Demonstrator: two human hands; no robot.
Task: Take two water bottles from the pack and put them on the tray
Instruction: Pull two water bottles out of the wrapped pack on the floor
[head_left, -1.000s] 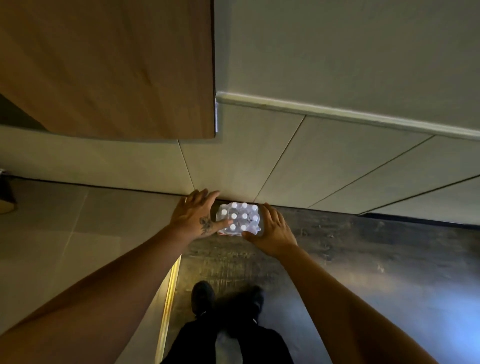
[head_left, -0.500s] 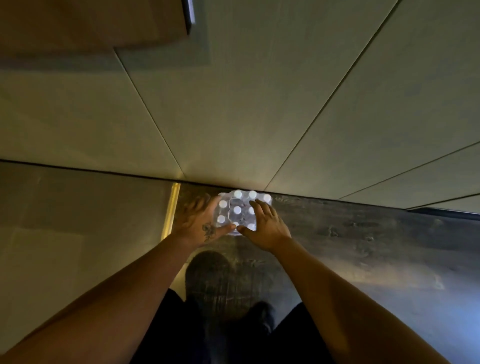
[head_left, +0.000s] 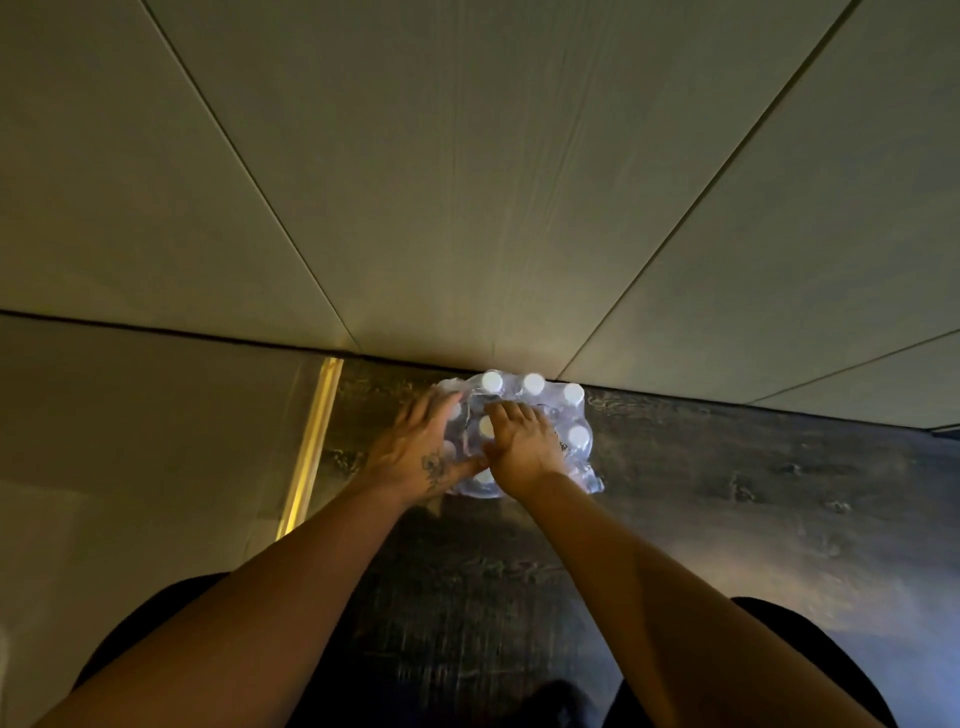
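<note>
In the head view, a pack (head_left: 524, 436) of water bottles wrapped in clear plastic stands on a dark wood-grain floor (head_left: 727, 519), just right of the frame's middle, its far edge against the foot of a pale panelled wall (head_left: 467, 182) that fills the upper half of the frame. White caps (head_left: 533, 383) show along the pack's far row and right side, and a few more peek out between the fingers. Both hands are on top of the pack. The left hand (head_left: 421, 452), with a small tattoo on its back, lies over the pack's left part with fingers spread and pressed to the wrap; whether it grips anything I cannot tell. The right hand (head_left: 519, 447) rests on the middle of the pack, fingers reaching toward the far row, thumb meeting the left thumb near the pack's near edge; its hold is also unclear. No bottle is out of the pack. At left of the frame, a brass strip (head_left: 311, 441) divides the dark floor from a lighter grey floor (head_left: 130, 441). Dark clothing (head_left: 156, 623) shows at the lower edge beneath both forearms.
</note>
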